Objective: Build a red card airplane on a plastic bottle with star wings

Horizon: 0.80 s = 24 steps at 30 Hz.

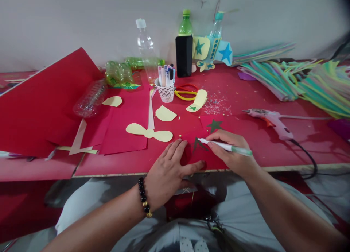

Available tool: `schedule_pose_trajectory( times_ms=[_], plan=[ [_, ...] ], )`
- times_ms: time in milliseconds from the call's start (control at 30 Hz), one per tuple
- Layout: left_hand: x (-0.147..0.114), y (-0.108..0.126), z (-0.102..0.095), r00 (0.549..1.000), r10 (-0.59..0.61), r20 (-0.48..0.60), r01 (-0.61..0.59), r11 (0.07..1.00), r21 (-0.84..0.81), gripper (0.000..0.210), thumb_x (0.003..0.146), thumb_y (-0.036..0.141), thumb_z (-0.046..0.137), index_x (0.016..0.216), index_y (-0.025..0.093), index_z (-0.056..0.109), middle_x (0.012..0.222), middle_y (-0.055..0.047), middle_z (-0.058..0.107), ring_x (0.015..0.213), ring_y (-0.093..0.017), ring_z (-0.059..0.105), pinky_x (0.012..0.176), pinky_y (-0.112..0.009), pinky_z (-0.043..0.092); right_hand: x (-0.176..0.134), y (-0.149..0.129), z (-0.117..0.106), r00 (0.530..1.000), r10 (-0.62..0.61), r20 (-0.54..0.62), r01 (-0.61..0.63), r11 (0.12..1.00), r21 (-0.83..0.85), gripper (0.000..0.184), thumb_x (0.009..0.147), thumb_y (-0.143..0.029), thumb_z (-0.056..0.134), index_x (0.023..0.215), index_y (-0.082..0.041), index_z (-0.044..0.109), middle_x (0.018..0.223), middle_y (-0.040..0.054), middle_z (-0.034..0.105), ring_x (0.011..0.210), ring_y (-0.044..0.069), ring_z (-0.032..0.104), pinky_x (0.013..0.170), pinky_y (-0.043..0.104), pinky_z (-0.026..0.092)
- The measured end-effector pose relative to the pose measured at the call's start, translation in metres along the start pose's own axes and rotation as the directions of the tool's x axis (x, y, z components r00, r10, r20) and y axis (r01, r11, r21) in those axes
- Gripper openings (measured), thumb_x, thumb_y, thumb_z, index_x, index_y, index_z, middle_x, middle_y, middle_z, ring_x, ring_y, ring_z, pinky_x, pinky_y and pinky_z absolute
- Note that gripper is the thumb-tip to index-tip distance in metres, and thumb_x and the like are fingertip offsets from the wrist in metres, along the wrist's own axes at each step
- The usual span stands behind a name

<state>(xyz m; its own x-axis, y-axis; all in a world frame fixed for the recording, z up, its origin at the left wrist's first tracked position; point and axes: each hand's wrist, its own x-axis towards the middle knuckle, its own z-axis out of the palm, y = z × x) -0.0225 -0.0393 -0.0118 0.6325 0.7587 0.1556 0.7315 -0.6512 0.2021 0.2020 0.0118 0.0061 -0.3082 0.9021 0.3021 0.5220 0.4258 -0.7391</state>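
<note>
My right hand (232,151) grips a white marker with a green end (228,146), its tip touching a partly drawn dark green star (197,144) on a red paper piece (188,137). Flat over the left side of that paper lies my left hand (169,168), fingers apart, a black bead bracelet on its wrist. Just behind, a filled dark green star (214,125) shows on red paper. A pale yellow propeller-shaped cutout (149,132) rests left of the marker, beyond my left hand.
A cup of markers (165,89), scissors (186,93) and a dark phone (183,57) stand or lie farther back. A pink glue gun (270,120) with its cord lies at right, before bundled pipe cleaners (276,80). Plastic bottles (91,97) and red sheets (125,124) occupy the left.
</note>
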Motion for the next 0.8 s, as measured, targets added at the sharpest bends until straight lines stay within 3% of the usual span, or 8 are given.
schedule_pose_trajectory(
  times_ms=[167,333,467,633,800],
  plan=[
    [-0.0008,0.0002,-0.0004,1.000,-0.005,-0.007,0.005,1.000,-0.008,0.073,0.068,0.051,0.077,0.134,0.043,0.047,0.150,-0.011,0.019,0.139,-0.040,0.026,0.107,-0.057,0.037,0.0003,-0.0016,-0.0015,1.000,0.019,0.007,-0.019,1.000,0.010,0.009,0.082,-0.019,0.060,0.075,-0.019,0.066,0.069,-0.0003,0.065,0.061,0.012,0.058,0.057,0.024,0.043],
    [-0.0004,0.0008,-0.0013,1.000,-0.003,0.004,0.003,1.000,-0.003,0.072,0.068,0.053,0.076,0.134,0.042,0.047,0.149,-0.011,0.019,0.139,-0.040,0.026,0.106,-0.058,0.038,0.0001,-0.0027,-0.0024,0.999,-0.016,0.033,0.016,1.000,0.022,0.009,0.083,-0.021,0.060,0.086,-0.019,0.069,0.079,0.0021,0.069,0.071,0.014,0.062,0.065,0.026,0.046],
    [-0.0006,0.0002,-0.0002,1.000,-0.007,-0.003,0.007,1.000,-0.006,0.075,0.068,0.052,0.077,0.135,0.044,0.045,0.150,-0.011,0.019,0.139,-0.040,0.025,0.106,-0.058,0.038,-0.0016,-0.0026,-0.0045,1.000,0.016,0.024,-0.016,0.999,0.028,0.010,0.082,-0.018,0.060,0.073,-0.019,0.065,0.068,-0.0002,0.064,0.060,0.013,0.057,0.057,0.025,0.042],
    [-0.0018,0.0000,-0.0004,1.000,-0.005,0.003,0.005,1.000,-0.009,0.074,0.067,0.051,0.078,0.134,0.043,0.047,0.150,-0.011,0.020,0.139,-0.040,0.026,0.107,-0.058,0.037,-0.0013,-0.0021,-0.0030,0.999,-0.016,0.033,0.016,1.000,0.027,0.008,0.083,-0.020,0.060,0.085,-0.019,0.068,0.079,0.0021,0.068,0.071,0.014,0.061,0.065,0.026,0.045],
    [-0.0017,0.0003,0.0000,1.000,-0.016,-0.003,0.016,1.000,-0.014,0.074,0.069,0.049,0.077,0.135,0.045,0.045,0.151,-0.010,0.019,0.140,-0.039,0.025,0.107,-0.057,0.037,-0.0026,-0.0013,-0.0056,1.000,0.005,0.018,-0.006,0.999,0.049,0.012,0.080,-0.016,0.060,0.070,-0.019,0.064,0.064,-0.0011,0.062,0.058,0.012,0.055,0.055,0.024,0.041]
  ],
)
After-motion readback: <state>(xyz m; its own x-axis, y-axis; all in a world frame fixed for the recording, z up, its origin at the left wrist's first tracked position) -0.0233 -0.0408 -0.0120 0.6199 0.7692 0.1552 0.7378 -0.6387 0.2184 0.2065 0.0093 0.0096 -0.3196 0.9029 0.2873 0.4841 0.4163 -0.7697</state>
